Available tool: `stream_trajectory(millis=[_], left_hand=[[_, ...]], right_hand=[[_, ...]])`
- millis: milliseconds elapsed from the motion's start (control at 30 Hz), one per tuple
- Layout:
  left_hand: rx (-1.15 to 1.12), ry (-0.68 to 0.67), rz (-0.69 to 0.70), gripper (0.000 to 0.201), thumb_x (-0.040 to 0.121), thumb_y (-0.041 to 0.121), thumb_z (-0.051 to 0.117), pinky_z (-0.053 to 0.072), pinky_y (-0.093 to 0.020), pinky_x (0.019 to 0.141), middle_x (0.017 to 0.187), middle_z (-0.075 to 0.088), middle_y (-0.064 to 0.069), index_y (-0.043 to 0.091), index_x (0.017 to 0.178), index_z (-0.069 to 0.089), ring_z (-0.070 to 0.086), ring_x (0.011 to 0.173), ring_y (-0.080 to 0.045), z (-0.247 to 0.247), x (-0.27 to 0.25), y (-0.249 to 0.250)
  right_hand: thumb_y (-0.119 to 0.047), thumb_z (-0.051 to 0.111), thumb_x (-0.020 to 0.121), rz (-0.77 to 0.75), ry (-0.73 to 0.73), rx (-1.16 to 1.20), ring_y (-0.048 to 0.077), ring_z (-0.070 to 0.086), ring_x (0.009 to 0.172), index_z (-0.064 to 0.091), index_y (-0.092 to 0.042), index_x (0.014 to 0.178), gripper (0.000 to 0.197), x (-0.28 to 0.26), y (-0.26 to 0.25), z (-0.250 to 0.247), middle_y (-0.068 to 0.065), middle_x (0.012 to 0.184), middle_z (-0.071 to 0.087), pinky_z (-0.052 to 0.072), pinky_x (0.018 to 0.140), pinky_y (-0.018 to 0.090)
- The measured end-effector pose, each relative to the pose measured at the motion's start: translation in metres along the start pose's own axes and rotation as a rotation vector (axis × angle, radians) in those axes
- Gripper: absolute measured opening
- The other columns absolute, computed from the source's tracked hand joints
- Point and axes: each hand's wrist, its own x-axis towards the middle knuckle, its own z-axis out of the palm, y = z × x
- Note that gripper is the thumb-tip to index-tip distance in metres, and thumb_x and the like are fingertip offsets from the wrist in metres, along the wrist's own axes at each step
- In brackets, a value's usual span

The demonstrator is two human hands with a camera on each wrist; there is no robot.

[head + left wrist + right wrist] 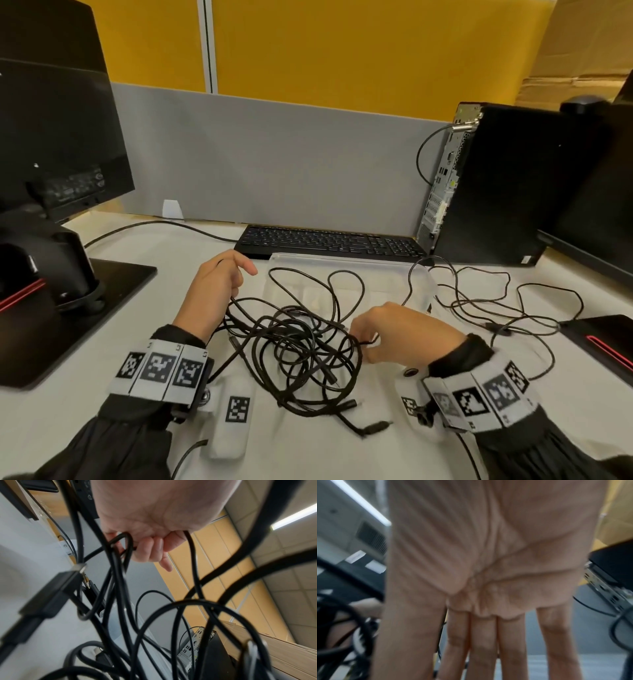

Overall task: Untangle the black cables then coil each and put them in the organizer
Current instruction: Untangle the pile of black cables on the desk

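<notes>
A tangle of black cables [301, 349] lies on the white desk between my hands. My left hand [236, 281] is raised at the tangle's left edge, its fingers curled round a few strands. The left wrist view shows that hand [150, 550] gripping cable loops [120, 574], with a black plug [51, 595] hanging close to the camera. My right hand [359, 334] pinches one strand at the tangle's right side. The right wrist view is blurred; the hand [447, 649] points down with a thin cable beside the thumb. The clear plastic organizer [342, 260] lies behind the tangle, with cable loops draped over it.
A black keyboard [329, 240] sits behind the organizer. A PC tower [486, 192] stands at back right and a monitor [51, 137] on its stand base [85, 301] at left. More thin cable [496, 308] sprawls to the right. A white marked device [233, 421] lies near my left wrist.
</notes>
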Motion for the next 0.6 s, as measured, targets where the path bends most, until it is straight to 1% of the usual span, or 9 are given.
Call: stream_trajectory(millis=[33,67,133,233,300,367,433,500,600], left_hand=[[-0.023,-0.015,0.012,0.027,0.068,-0.001,0.032,0.022,-0.025,0.049,0.039,0.032,0.010,0.008,0.065,0.057,0.026,0.048,-0.015,0.000,0.000,0.000],[-0.043,-0.028,0.031,0.024,0.065,0.006,0.032,0.022,-0.025,0.049,0.038,0.031,0.012,0.008,0.067,0.056,0.025,0.047,-0.014,-0.001,-0.001,0.001],[-0.079,-0.032,0.058,0.022,0.071,0.008,0.033,0.022,-0.024,0.048,0.037,0.031,0.013,0.008,0.068,0.055,0.025,0.046,-0.012,-0.003,-0.004,0.004],[-0.096,-0.005,0.085,0.036,0.085,-0.006,0.024,0.023,-0.023,0.049,0.038,0.030,0.012,0.007,0.067,0.052,0.024,0.048,-0.012,-0.004,-0.005,0.005],[-0.076,-0.018,0.090,0.037,0.088,-0.004,0.024,0.028,-0.024,0.052,0.042,0.031,0.011,0.008,0.067,0.052,0.027,0.048,-0.011,-0.004,-0.007,0.007],[-0.067,-0.070,0.102,0.039,0.091,0.002,0.029,0.035,-0.029,0.059,0.044,0.033,0.010,0.012,0.062,0.053,0.030,0.047,-0.011,-0.004,-0.012,0.009],[-0.050,-0.117,0.110,0.045,0.094,0.012,0.041,0.038,-0.028,0.056,0.045,0.036,0.008,0.017,0.051,0.053,0.035,0.047,-0.012,-0.004,-0.017,0.014],[0.009,-0.175,0.158,0.049,0.092,0.031,0.052,0.036,-0.021,0.052,0.048,0.039,0.007,0.018,0.045,0.050,0.037,0.046,-0.008,-0.005,-0.025,0.019],[0.108,-0.299,0.232,0.042,0.071,0.050,0.065,0.040,-0.021,0.062,0.054,0.047,0.002,0.014,0.051,0.057,0.044,0.055,-0.008,-0.008,-0.031,0.022]], right_hand=[[-0.021,0.060,0.089,-0.028,-0.006,0.058,0.007,0.059,0.084,0.062,-0.027,0.086,0.007,0.000,0.003,-0.001,-0.007,0.088,0.065,0.047,0.081,0.021],[-0.022,0.060,0.089,-0.052,-0.002,0.114,0.003,0.057,0.073,0.058,-0.030,0.078,0.013,-0.001,0.007,-0.001,-0.010,0.077,0.064,0.046,0.075,0.017],[-0.027,0.060,0.090,-0.089,0.041,0.245,0.000,0.049,0.058,0.055,-0.034,0.074,0.018,-0.002,0.015,-0.003,-0.010,0.062,0.055,0.039,0.062,0.012],[-0.024,0.060,0.089,-0.149,0.195,0.548,0.001,0.045,0.060,0.062,-0.033,0.076,0.016,-0.007,0.023,-0.005,-0.007,0.066,0.053,0.036,0.061,0.013],[-0.013,0.058,0.090,-0.142,0.290,0.733,-0.007,0.048,0.059,0.065,-0.025,0.080,0.016,-0.008,0.025,-0.006,-0.013,0.067,0.061,0.036,0.058,0.007],[-0.010,0.057,0.090,-0.101,0.372,0.857,-0.004,0.045,0.054,0.067,-0.020,0.083,0.016,-0.008,0.032,-0.005,-0.016,0.061,0.060,0.035,0.055,0.011],[-0.017,0.059,0.087,-0.076,0.450,0.986,0.004,0.036,0.052,0.072,-0.023,0.083,0.015,-0.007,0.039,-0.004,-0.011,0.055,0.049,0.030,0.054,0.020],[-0.024,0.058,0.085,-0.053,0.497,1.073,0.009,0.029,0.053,0.074,-0.027,0.083,0.015,-0.008,0.042,-0.003,-0.003,0.055,0.038,0.027,0.054,0.022],[-0.023,0.056,0.087,-0.030,0.539,1.126,0.010,0.027,0.054,0.073,-0.024,0.086,0.017,-0.008,0.042,-0.003,0.000,0.058,0.034,0.025,0.053,0.023]])
